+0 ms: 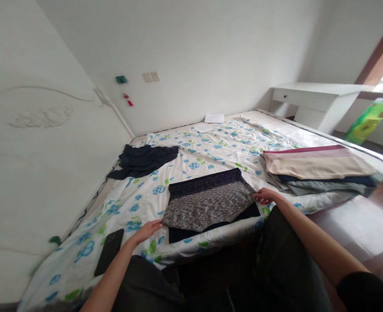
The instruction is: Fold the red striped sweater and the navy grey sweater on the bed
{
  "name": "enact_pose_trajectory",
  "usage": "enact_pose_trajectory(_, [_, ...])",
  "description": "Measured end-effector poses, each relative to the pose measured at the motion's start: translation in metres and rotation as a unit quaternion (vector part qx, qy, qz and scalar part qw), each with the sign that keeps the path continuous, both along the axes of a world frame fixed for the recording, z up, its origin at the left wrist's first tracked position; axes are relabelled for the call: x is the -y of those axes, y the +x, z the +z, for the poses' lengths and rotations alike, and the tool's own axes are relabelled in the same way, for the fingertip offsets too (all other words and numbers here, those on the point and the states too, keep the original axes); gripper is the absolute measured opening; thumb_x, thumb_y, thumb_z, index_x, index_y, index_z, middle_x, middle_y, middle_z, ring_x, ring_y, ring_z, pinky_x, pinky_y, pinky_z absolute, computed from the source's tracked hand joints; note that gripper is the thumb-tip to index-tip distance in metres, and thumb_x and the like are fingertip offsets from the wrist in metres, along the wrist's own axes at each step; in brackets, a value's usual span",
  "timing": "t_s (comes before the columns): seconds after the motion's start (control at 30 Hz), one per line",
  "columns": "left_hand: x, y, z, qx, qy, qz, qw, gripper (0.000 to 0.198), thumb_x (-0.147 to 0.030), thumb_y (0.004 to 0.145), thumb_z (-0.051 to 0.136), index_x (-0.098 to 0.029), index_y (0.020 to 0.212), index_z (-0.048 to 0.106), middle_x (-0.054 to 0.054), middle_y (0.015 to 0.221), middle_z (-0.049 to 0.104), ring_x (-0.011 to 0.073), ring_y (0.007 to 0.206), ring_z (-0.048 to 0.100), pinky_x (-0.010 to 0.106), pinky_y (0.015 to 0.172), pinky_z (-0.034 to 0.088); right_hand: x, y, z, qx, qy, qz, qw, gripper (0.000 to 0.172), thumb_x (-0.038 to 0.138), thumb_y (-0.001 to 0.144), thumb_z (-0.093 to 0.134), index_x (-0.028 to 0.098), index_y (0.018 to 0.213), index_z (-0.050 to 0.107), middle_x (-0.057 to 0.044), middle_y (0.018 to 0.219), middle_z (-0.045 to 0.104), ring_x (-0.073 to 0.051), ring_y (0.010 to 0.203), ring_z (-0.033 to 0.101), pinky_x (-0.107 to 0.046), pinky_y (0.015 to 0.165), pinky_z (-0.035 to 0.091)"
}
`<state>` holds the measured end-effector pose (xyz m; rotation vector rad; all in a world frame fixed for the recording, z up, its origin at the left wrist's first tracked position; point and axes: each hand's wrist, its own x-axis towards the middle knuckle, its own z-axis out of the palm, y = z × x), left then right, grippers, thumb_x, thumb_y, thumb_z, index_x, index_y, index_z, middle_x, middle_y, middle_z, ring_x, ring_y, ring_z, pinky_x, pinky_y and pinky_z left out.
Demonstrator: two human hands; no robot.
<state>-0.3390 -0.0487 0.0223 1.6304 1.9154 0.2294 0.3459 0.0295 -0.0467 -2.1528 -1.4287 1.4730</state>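
Note:
A pair of mottled grey underpants (207,203) with a dark waistband lies spread on the bed's edge in front of me. Under its lower edge shows black-navy cloth (181,235). My left hand (148,230) pinches the left corner, thumb and fingers together. On the opposite side my right hand (265,196) is closed on the right corner. The cloth is stretched fairly flat between the two hands. Near my left forearm a black phone (110,250) lies on the flowered sheet (145,190).
A rumpled dark garment (147,159) lies at the back left by the wall. To the right sits a stack of folded clothes (311,167), beige and pink on top. Papers (214,118) rest at the far edge. A white desk (315,97) stands beyond the bed.

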Motion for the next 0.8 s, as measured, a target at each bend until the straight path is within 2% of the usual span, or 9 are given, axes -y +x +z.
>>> enact_pose_trajectory(0.1, [0.026,-0.022,0.004,0.156,-0.109,0.061,0.980,0.090,-0.084,0.055,0.090,-0.023,0.121,0.085,0.019,0.149,0.081,0.0408,0.134,0.079,0.045,0.108,0.065,0.002,0.004,0.005,-0.008,-0.014,-0.003,1.000,0.038,0.051,0.098,0.090,0.016,0.091,0.077,-0.011,0.087,0.083,-0.013,0.060,0.070,-0.021,0.058,0.058])
enact_pose_trajectory(0.2, [0.026,-0.025,0.006,0.197,-0.118,0.129,0.965,0.092,-0.082,0.044,0.098,-0.020,0.110,0.082,0.023,0.136,0.085,0.0402,0.123,0.082,0.044,0.102,0.065,-0.003,0.003,0.009,0.011,0.009,-0.006,1.000,0.043,0.056,0.097,0.093,0.016,0.096,0.079,-0.011,0.089,0.083,-0.015,0.067,0.074,-0.022,0.062,0.059])
enact_pose_trajectory(0.33, [-0.001,-0.003,0.009,0.179,-0.088,0.167,0.966,0.077,-0.080,0.050,0.099,-0.019,0.092,0.077,0.019,0.108,0.088,0.0328,0.099,0.083,0.038,0.088,0.063,-0.014,-0.004,0.009,0.019,0.016,-0.001,1.000,0.045,0.057,0.093,0.096,0.017,0.093,0.078,-0.009,0.083,0.080,-0.017,0.067,0.074,-0.024,0.062,0.059])
enact_pose_trajectory(0.47, [-0.025,0.023,0.007,0.164,-0.069,0.139,0.974,0.056,-0.064,0.063,0.101,-0.019,0.077,0.072,0.008,0.084,0.082,0.0237,0.083,0.077,0.033,0.081,0.061,-0.019,-0.009,0.005,0.060,0.025,0.023,0.998,0.045,0.058,0.093,0.096,0.017,0.090,0.076,-0.008,0.079,0.078,-0.016,0.062,0.071,-0.023,0.059,0.056])
enact_pose_trajectory(0.63, [-0.031,0.031,-0.003,0.136,-0.089,0.126,0.979,0.044,-0.041,0.063,0.102,-0.019,0.063,0.063,-0.002,0.063,0.065,0.0168,0.069,0.067,0.027,0.074,0.059,-0.019,-0.009,0.007,0.096,0.028,0.043,0.994,0.043,0.055,0.102,0.088,0.017,0.089,0.073,-0.006,0.077,0.078,-0.014,0.062,0.071,-0.020,0.058,0.051])
enact_pose_trajectory(0.8, [-0.032,0.031,-0.010,0.103,-0.102,0.135,0.980,0.044,-0.032,0.063,0.098,-0.021,0.057,0.056,-0.005,0.058,0.058,0.0150,0.064,0.064,0.025,0.069,0.058,-0.018,-0.003,0.011,0.075,-0.009,0.005,0.997,0.034,0.039,0.110,0.080,0.018,0.086,0.069,-0.004,0.082,0.077,-0.012,0.064,0.071,-0.020,0.060,0.053])
